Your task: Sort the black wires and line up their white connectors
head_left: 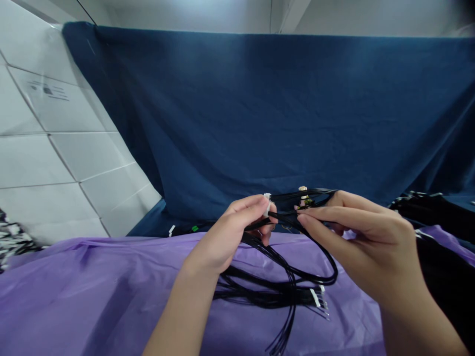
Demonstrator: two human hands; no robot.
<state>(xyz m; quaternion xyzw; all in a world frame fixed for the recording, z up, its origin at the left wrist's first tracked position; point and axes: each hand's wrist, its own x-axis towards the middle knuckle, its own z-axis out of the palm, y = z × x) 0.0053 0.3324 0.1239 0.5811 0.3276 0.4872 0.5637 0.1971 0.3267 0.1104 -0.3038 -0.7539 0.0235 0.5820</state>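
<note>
My left hand (232, 230) grips a white multi-pin connector (266, 203) between thumb and fingers, held up in front of me. Black wires (330, 262) run out of the connector and loop down to the right. With thumb and index finger, my right hand (374, 232) pinches a black wire just right of the connector; other wires pass behind its fingers. The pinched tip is too small to make out. Below both hands, a bundle of black wires (260, 296) lies on the purple sheet (96, 291), with a white band (315, 298) and bare-looking ends at its right.
A dark blue curtain (278, 113) hangs behind. White boxes (100, 173) are stacked at left, above a black-and-white pile (15, 242). A small flower ornament (303, 192) stands behind the hands. More black cables (426, 205) lie at right.
</note>
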